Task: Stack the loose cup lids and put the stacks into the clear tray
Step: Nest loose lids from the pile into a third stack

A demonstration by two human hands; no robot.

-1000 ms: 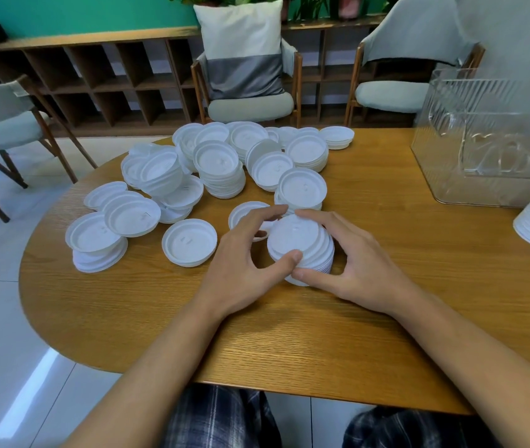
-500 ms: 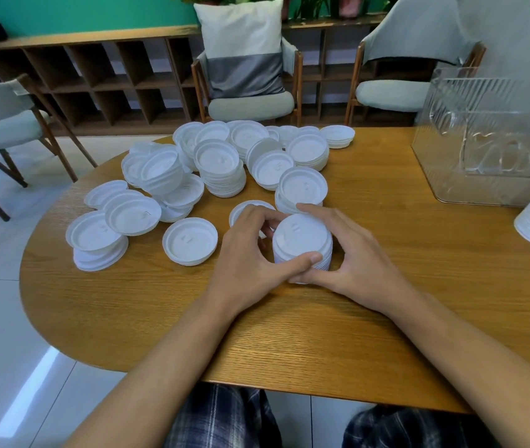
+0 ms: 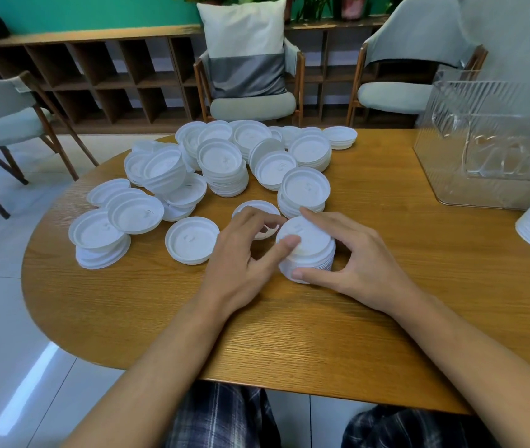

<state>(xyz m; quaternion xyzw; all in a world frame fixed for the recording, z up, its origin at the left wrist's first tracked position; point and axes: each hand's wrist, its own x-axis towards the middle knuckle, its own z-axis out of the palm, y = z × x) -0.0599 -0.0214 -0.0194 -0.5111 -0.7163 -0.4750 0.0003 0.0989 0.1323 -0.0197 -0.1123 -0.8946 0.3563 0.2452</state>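
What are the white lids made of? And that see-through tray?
White lids: probably thin moulded plastic, matte, judging by their pressed rims and thin nested edges. Clear tray: likely hard plastic or acrylic, glossy; the table shows through its ribbed walls.

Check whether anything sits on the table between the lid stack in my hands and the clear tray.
Nothing visible does. Only bare table lies between the stack of lids and the clear tray at the far right. The other lid piles sit behind and left.
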